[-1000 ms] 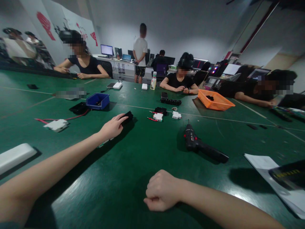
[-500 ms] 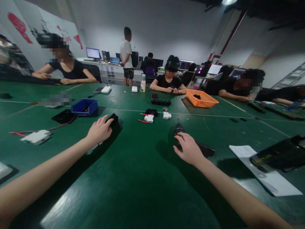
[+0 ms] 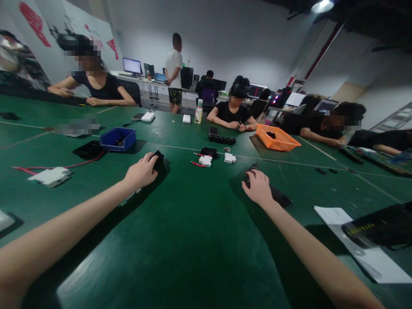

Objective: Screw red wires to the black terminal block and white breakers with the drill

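My left hand (image 3: 141, 171) is closed on a small black plastic piece (image 3: 158, 159) at the left of the green table. Part of a white-and-green module (image 3: 131, 196) shows beneath my left wrist. My right hand (image 3: 259, 187) wraps over the body of a black cordless drill (image 3: 282, 197) lying on its side, and the fingers cover most of it. Ahead, between the hands, lie a white module with red wires (image 3: 205, 161), a black piece (image 3: 209, 152) and a second white module (image 3: 229, 158).
A blue bin (image 3: 119, 140) and a red-wired white module (image 3: 50, 176) are at the left. An orange basket (image 3: 279, 138) stands at the far right. Nearer are papers (image 3: 331, 214) and a dark cylindrical object (image 3: 376, 227). Several people sit around the table (image 3: 193, 240).
My right hand has lowered and its fingers have curled around the drill. My left hand stays at the black piece, its fingers drawn closer together. The view has shifted slightly.
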The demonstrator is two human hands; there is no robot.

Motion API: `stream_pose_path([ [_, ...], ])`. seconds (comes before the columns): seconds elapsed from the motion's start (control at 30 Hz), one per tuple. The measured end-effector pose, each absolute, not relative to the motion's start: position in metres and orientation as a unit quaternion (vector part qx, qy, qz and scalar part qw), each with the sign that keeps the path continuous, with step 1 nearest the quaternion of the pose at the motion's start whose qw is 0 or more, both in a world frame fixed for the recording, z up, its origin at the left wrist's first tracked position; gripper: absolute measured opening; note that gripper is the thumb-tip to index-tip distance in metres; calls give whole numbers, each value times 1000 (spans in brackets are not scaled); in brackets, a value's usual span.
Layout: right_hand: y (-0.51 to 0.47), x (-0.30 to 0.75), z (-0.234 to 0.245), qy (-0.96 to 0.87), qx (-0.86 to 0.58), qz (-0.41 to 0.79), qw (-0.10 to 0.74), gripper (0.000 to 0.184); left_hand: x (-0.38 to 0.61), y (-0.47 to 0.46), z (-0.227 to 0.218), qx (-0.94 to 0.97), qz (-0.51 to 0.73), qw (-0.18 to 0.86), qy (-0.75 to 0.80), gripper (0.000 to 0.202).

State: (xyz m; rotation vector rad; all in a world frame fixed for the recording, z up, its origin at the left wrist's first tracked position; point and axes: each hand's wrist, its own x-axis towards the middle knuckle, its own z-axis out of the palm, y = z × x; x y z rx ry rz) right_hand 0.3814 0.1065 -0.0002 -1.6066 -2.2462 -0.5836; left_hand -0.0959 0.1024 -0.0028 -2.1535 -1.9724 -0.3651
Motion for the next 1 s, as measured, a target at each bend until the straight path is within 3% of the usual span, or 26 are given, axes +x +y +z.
stream_pose_path([
  [0.23,133,264,7,-884,-429,-122,141,29,-99,105,-6,-723,-132,90,-672,63],
  [0.43,163,199,6,-900,-425,-34,92,29,-100,104,-7,-722,-132,89,-673,66],
  [0.77,123,227,0,-896,-434,17,89,27,-98,105,-6,-716,-121,83,-683,65],
  [1.0,18,264,1,-974,-199,64,84,30,-97,108,-8,-710,-102,90,-691,64],
])
